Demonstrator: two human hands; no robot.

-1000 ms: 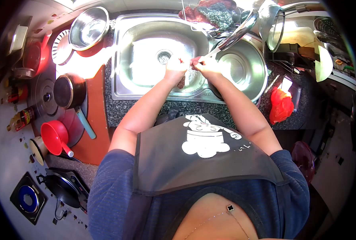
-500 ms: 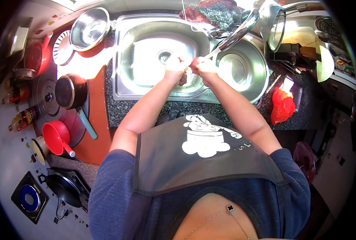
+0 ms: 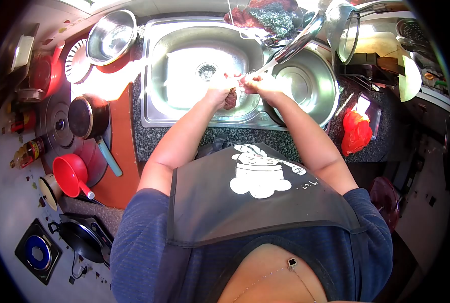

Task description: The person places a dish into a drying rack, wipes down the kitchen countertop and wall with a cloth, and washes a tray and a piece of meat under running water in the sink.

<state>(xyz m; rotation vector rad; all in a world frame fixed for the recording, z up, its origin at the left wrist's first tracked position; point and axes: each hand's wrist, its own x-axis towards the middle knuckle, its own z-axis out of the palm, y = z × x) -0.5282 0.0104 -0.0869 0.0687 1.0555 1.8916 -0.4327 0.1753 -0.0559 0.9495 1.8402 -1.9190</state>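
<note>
Both hands are held close together over the sink [image 3: 172, 113], under the tip of the chrome faucet [image 3: 302, 40]. My left hand [image 3: 221, 87] is closed around a crumpled reddish-brown piece [image 3: 230, 100] that hangs out below the fingers; it looks like a cloth or scrubber. Beside it my right hand [image 3: 260, 86] has its fingers pinched together, fingertips right at those of the left. What the right fingers grip is too small and glare-washed to name. Bright sunlight washes out the sink floor around the drain [image 3: 207, 71].
A large metal basin [image 3: 331, 86] sits right of the hands. Red and grey scouring cloths [image 3: 270, 17] lie behind the sink. Leftward are a steel bowl [image 3: 111, 38], a dark saucepan [image 3: 88, 116] and a red ladle [image 3: 70, 174]. A red plastic bag [image 3: 356, 132] lies on the right counter.
My right hand has turned slightly, its wrist shifting right. The reddish-brown piece shows a little more below my left hand. Both hands stay together over the sink.
</note>
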